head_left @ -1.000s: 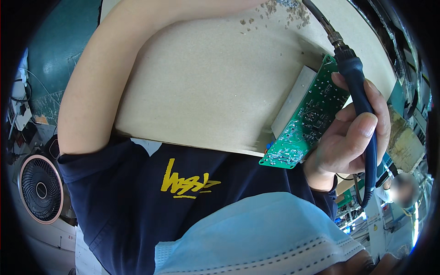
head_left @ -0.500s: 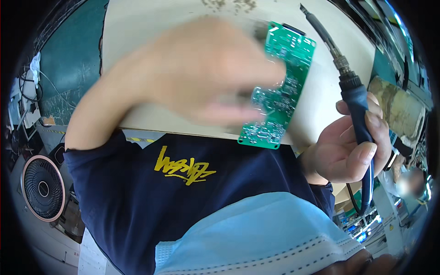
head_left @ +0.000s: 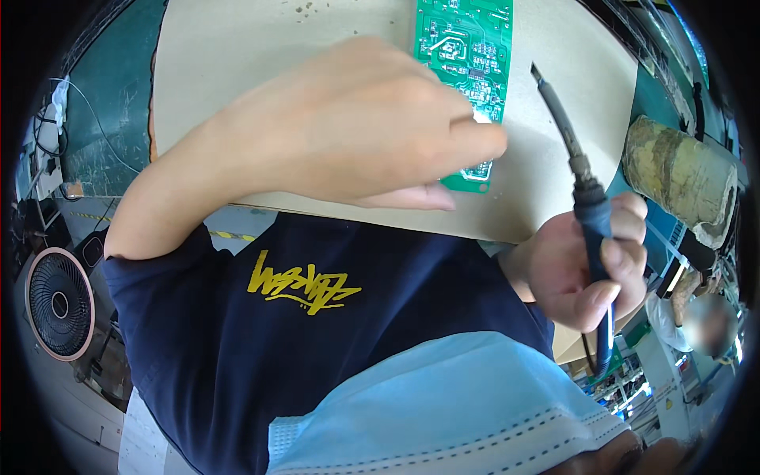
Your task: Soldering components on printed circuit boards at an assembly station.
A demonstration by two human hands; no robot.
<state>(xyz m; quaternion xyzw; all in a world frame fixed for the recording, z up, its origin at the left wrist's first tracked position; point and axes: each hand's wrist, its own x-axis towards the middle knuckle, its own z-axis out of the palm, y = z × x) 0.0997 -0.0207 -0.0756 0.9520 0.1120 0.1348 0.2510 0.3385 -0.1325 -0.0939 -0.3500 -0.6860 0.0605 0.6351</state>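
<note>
One fan point(head_left: 59, 305) with a round dark grille stands at the far left, below one green tabletop point(head_left: 103, 119). Next comes one beige work surface point(head_left: 237, 63), with a few brown crumbs point(head_left: 309, 9) near its far edge. The left hand point(head_left: 380, 123) reaches across it, back upward and fingers bent, covering part of one green circuit board point(head_left: 459, 51); whether those fingers grasp the board or only lie over it, I cannot tell. The board is right of the surface's middle, populated face showing, its long axis running away from the wearer, the near end slightly to the left and the far end cut off by the upper edge. Right of it, well apart, is one soldering iron point(head_left: 591, 204), its long axis steep, tip pointing away from the wearer and leaning left. The right hand point(head_left: 564, 273) has its fingers wrapped around the handle. Beyond lies one stained roll point(head_left: 673, 174), and lower down one co-worker in white point(head_left: 667, 323).
</note>
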